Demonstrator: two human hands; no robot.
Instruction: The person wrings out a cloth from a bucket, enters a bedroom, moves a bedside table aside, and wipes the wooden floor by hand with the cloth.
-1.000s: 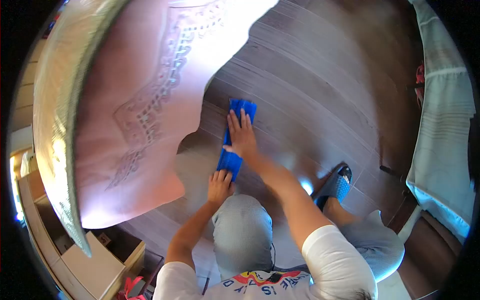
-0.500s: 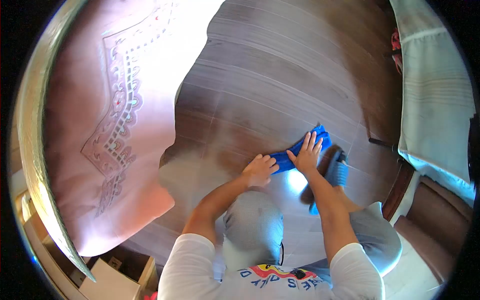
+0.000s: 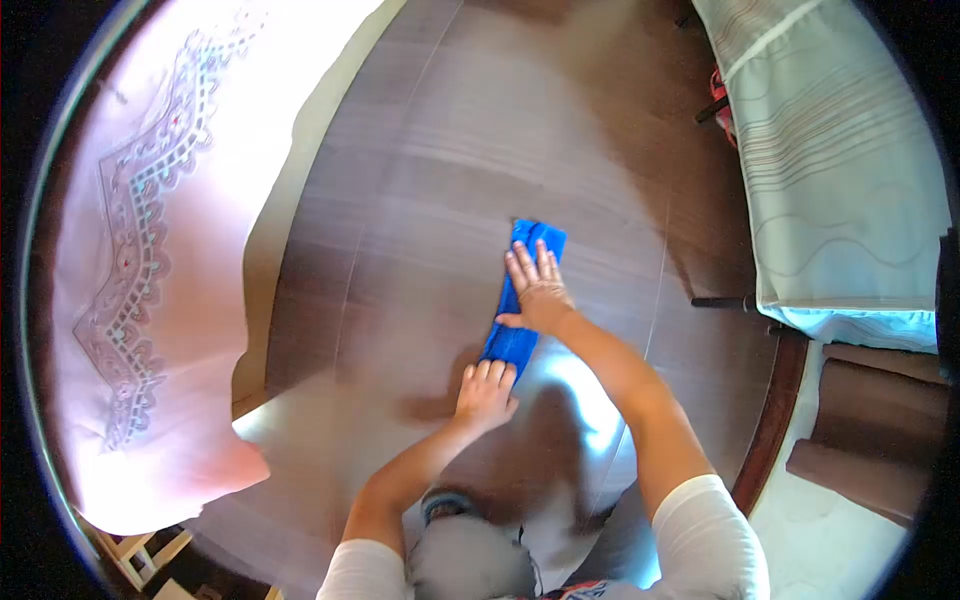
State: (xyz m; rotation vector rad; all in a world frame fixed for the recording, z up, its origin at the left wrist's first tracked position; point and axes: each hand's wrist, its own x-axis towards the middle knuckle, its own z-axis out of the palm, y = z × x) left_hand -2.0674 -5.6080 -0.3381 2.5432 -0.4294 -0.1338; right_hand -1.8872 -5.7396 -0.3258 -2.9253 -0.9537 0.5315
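Observation:
A folded blue cloth [image 3: 512,345] lies as a long narrow strip on the floor, running from near my knees away from me. My left hand [image 3: 487,396] is at its near end, fingers curled over the edge and gripping it. Farther up the strip my right hand [image 3: 540,292] lies flat with fingers spread, pressing on the cloth. The far end of the cloth sticks out beyond my right fingertips.
Dark wood-look floor [image 3: 420,200] surrounds the cloth. To the left hangs a pink embroidered cover [image 3: 190,300]; to the right, a pale striped cover [image 3: 840,200] with a dark leg [image 3: 725,303] below. Brown cushions [image 3: 875,430] sit at lower right.
The cloth has turned from slanting rightward to pointing mostly away from me. My right hand has moved left and now lies farther ahead than the left. My view and body have shifted.

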